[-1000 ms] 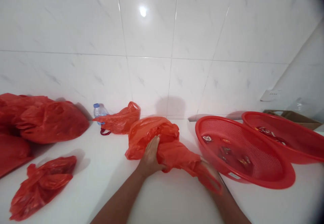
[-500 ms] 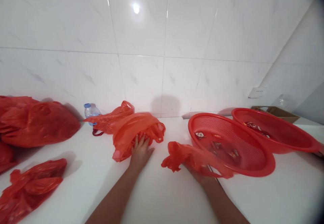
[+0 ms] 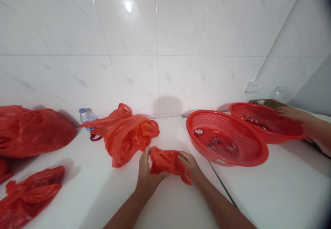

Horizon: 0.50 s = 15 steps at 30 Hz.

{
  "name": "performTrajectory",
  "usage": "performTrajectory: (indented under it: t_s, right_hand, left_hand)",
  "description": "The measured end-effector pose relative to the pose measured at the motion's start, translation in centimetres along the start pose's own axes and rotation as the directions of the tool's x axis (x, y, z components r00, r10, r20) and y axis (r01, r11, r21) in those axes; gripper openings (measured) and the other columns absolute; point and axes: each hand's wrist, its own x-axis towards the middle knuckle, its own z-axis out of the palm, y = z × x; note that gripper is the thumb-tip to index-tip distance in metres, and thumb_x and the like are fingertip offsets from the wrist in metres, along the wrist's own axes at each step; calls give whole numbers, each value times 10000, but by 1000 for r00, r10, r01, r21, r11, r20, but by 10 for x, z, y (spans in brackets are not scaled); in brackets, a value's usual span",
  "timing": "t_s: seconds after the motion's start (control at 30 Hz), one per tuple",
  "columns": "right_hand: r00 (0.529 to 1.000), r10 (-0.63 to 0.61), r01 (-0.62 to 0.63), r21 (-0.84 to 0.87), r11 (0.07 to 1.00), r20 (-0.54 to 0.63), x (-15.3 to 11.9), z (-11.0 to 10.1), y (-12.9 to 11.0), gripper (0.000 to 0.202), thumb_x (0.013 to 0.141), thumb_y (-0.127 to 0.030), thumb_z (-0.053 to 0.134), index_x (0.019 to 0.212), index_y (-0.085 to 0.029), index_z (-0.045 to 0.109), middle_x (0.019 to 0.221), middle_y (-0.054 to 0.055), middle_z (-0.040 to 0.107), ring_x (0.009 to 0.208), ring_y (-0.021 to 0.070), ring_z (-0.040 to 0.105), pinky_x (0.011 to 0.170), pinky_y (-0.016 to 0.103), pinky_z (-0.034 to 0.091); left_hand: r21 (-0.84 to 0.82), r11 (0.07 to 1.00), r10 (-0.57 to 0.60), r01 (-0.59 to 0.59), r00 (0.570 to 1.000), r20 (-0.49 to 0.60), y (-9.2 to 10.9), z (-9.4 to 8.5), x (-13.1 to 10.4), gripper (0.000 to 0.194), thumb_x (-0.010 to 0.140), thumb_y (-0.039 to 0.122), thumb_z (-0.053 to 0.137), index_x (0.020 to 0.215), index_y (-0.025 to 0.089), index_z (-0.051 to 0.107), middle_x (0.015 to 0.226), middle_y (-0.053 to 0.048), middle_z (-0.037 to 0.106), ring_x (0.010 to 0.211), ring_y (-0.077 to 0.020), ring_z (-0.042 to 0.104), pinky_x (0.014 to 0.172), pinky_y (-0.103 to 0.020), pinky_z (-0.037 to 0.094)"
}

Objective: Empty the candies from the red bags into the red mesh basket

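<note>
A small red plastic bag (image 3: 167, 161) is held between my two hands above the white table (image 3: 170, 201). My left hand (image 3: 148, 175) grips its left side, thumb and fingers on the edge. On its right side my right hand (image 3: 191, 167) pinches the bag, and a handle loop hangs beside the fingers. Just behind my left hand lies a crumpled pile of red bags (image 3: 129, 134). To the right stands a red perforated basket (image 3: 248, 153) with several small wrapped packets (image 3: 216, 140) in it.
Full red bags (image 3: 36, 130) and another bag (image 3: 33, 194) lie at left, near a blue-capped bottle (image 3: 86, 117). Another person's hand (image 3: 291, 113) reaches over a second red basket (image 3: 279, 137) at right. A box (image 3: 269, 102) stands behind it against the tiled wall.
My left hand has left the bag pile and moved right to the small bag. My right hand has brought that bag left and more upright. The other person's hand has come over the far basket.
</note>
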Motion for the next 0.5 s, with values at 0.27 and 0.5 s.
performTrajectory:
  t_s: [0.27, 0.5]
  right_hand:
    - [980, -80, 54, -142, 988, -185, 5, -25, -10, 290, 812, -438, 532, 850, -170, 638, 822, 33, 642, 807, 193, 568, 737, 290, 441]
    - [821, -414, 216, -457, 863, -393, -22, -7, -39, 278, 871, -319, 501, 1096, -196, 610, 1152, 105, 615, 1081, 232, 554, 918, 396, 441]
  left_hand:
    - [-300, 927, -278, 224, 948, -153, -2, -22, 19, 197, 836, 376, 561, 870, 189, 613, 848, -20, 606, 808, -171, 560, 739, -283, 458]
    - [-394, 885, -326, 249, 935, -142, -2, -19, 16, 144, 778, 327, 643, 812, 197, 592, 840, 2, 596, 789, -144, 547, 730, -246, 438]
